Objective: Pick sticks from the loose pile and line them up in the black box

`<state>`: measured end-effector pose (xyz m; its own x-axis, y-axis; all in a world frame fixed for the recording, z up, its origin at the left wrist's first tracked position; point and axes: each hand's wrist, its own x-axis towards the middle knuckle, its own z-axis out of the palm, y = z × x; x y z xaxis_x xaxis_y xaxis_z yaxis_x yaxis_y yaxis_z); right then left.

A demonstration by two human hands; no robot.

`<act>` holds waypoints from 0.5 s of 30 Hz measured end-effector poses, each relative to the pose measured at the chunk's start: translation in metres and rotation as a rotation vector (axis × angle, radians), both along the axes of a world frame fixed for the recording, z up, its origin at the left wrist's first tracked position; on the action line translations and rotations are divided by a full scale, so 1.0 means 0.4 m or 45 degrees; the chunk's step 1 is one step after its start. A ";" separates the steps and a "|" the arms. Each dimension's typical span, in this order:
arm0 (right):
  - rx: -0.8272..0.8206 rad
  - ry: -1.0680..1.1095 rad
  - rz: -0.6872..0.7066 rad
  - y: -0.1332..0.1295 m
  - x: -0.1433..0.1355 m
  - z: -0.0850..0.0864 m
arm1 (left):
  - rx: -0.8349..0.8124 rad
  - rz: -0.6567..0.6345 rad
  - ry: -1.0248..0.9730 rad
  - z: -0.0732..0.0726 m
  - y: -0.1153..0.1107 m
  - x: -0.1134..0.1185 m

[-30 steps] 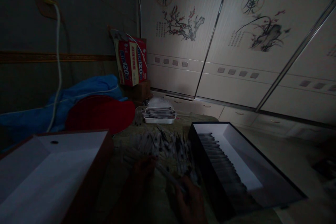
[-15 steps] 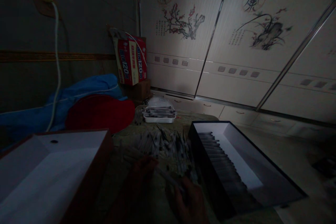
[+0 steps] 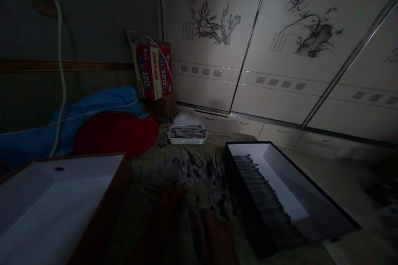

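Observation:
Low in the dim view, my left hand (image 3: 169,207) is closed, its fingers bent near one end of a pen-like stick (image 3: 193,208). My right hand (image 3: 216,236) is closed around the other end of this stick. Just beyond my hands, a loose pile of similar clear and dark sticks (image 3: 192,169) lies on the table. To the right, a dark box (image 3: 298,174) holds a row of such sticks along its left side. A white tray (image 3: 187,141) full of sticks stands behind the pile.
An open brown box (image 3: 105,198) with a white inside stands at the left. Behind it lie a red round item (image 3: 115,134) and blue cloth (image 3: 99,101). Red and white cartons (image 3: 154,70) stand by the wall, near a white cabinet (image 3: 205,87).
My right hand has turned and moved slightly left, nearer my left hand, with the stick. The whole view has shifted slightly.

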<state>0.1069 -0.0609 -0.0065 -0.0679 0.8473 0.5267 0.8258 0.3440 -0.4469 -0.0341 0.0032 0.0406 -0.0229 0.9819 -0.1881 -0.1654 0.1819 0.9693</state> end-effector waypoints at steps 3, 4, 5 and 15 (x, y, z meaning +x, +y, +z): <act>0.089 -0.080 -0.064 0.002 -0.009 0.004 | -0.066 -0.024 -0.035 -0.007 -0.006 0.006; 0.104 -0.075 -0.074 0.001 -0.012 0.006 | -0.066 -0.018 -0.030 -0.010 -0.008 0.008; 0.099 -0.051 -0.070 0.000 -0.014 0.007 | -0.061 -0.008 -0.022 -0.013 -0.010 0.010; -0.124 0.966 -0.373 -0.023 -0.065 -0.078 | -0.027 0.022 0.022 0.000 -0.017 0.029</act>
<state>0.0810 -0.0700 -0.0378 0.5086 0.8196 0.2638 0.3374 0.0922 -0.9368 -0.0225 -0.0034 0.0406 -0.0431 0.9770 -0.2086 -0.1519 0.2000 0.9679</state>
